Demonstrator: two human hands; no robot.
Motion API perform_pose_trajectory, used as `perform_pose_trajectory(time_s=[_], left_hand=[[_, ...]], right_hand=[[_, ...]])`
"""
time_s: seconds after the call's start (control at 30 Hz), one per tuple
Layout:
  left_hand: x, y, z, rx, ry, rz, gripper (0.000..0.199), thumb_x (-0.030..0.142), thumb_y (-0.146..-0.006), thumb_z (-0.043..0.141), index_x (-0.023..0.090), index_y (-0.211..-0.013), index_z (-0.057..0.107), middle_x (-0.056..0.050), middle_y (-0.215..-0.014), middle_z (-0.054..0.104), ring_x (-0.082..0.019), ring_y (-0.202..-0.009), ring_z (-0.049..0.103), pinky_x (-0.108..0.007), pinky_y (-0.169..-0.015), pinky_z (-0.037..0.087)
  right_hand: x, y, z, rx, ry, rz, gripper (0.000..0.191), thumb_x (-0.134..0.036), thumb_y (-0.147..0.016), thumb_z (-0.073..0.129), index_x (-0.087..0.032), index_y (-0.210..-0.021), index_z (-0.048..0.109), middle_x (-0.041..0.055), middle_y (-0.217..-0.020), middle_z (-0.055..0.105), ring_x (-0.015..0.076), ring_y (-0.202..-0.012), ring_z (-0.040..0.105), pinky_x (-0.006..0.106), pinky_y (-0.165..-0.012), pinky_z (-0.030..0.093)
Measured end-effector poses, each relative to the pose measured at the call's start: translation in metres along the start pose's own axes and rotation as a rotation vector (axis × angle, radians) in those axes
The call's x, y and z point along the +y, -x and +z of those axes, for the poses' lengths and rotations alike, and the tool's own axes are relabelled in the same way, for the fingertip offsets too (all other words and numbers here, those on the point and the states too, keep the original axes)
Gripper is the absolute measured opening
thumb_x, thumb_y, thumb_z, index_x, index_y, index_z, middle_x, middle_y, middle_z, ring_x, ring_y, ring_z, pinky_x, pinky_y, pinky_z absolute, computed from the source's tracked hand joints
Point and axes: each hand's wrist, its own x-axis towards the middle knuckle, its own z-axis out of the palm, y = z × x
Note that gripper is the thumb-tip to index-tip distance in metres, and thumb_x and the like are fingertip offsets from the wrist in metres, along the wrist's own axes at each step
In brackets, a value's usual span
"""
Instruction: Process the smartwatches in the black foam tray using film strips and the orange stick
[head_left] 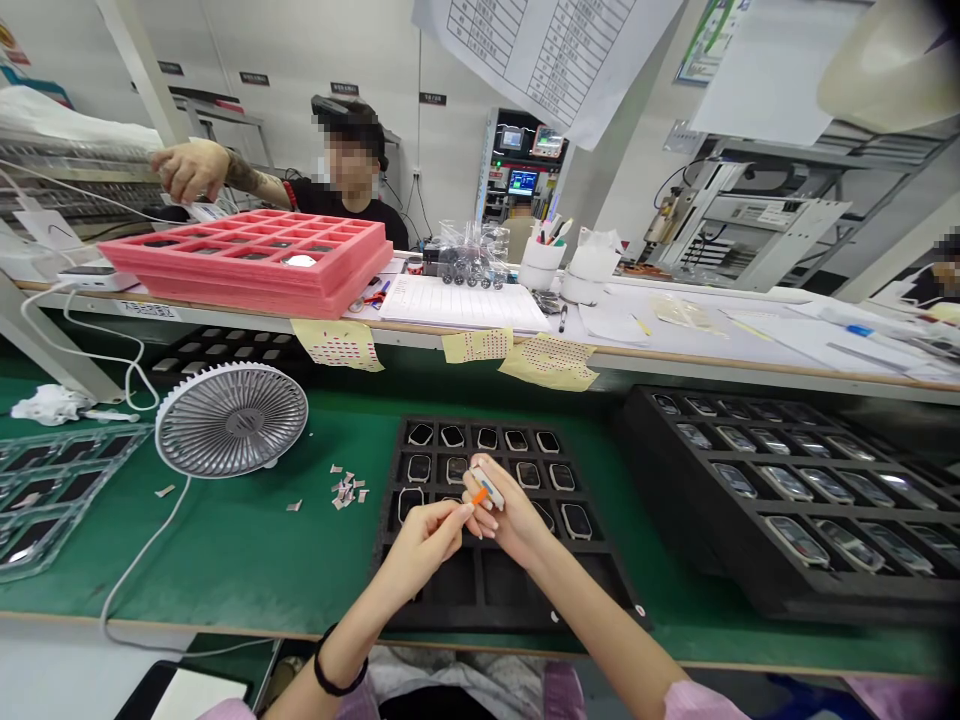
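Above the black foam tray (pixel 442 585), my two hands meet. My right hand (pixel 514 510) is closed around a small pale watch case (pixel 493 489) held on its edge, with a bit of blue showing. A small orange strip (pixel 479 497) lies against the case, and my left hand (pixel 431 535) pinches its near end between thumb and fingertips. Whether the strip is stuck to the case I cannot tell. Square watch cases (pixel 576 520) sit in the tray's upper rows; my hands hide some of the pockets.
Left of the tray lie scattered small paper pieces (pixel 346 488), a white fan (pixel 232 420) and clear trays (pixel 64 480) with dark screens. A larger foam tray (pixel 701 560) of watches stands right. A shelf (pixel 637 350) with red foam (pixel 330 285) crosses ahead; a co-worker (pixel 360 210) is beyond.
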Motion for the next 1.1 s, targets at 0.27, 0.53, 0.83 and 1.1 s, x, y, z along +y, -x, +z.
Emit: perform_pose_trajectory(time_s=[0.27,0.53,0.83,1.1], left_hand=[[-0.005,0.000,0.004,0.076,0.041,0.027,0.049,0.061,-0.082,0.049,0.015,-0.064,0.055,0.008,-0.041,0.032,-0.005,-0.037,0.023,-0.021,-0.037,0.018],[0.000,-0.005,0.001,0.157,0.118,0.097,0.037,0.051,-0.079,0.060,0.016,-0.069,0.056,-0.003,-0.067,0.062,-0.015,-0.064,0.059,-0.027,-0.066,0.049],[-0.019,0.001,-0.035,0.344,0.025,-0.027,0.039,0.056,-0.078,0.054,0.020,-0.068,0.042,0.010,-0.049,0.031,-0.006,-0.040,0.025,-0.018,-0.040,0.023],[-0.059,0.024,-0.116,0.519,-0.733,-0.196,0.033,0.050,-0.081,0.045,0.021,-0.071,0.057,-0.001,-0.058,0.059,-0.020,-0.053,0.057,-0.026,-0.051,0.039]], right_hand=[[0.007,-0.003,0.004,-0.011,-0.215,0.097,0.032,-0.036,-0.074,0.073,-0.019,-0.071,0.046,-0.0104,-0.048,0.040,0.0009,-0.034,0.017,0.012,-0.029,0.015],[0.017,0.000,0.000,0.205,0.136,-0.013,0.019,-0.038,-0.082,0.061,-0.022,-0.081,0.051,-0.0069,-0.057,0.048,0.0062,-0.042,0.037,0.018,-0.040,0.030],[0.009,-0.016,-0.039,0.346,0.819,-0.236,0.022,-0.046,-0.088,0.046,-0.025,-0.095,0.051,-0.0018,-0.075,0.053,0.0135,-0.058,0.048,0.024,-0.051,0.037],[0.003,-0.037,-0.095,0.316,1.672,-0.094,0.012,-0.017,-0.085,0.046,-0.021,-0.093,0.054,0.0073,-0.093,0.060,0.0240,-0.092,0.058,0.034,-0.077,0.043]])
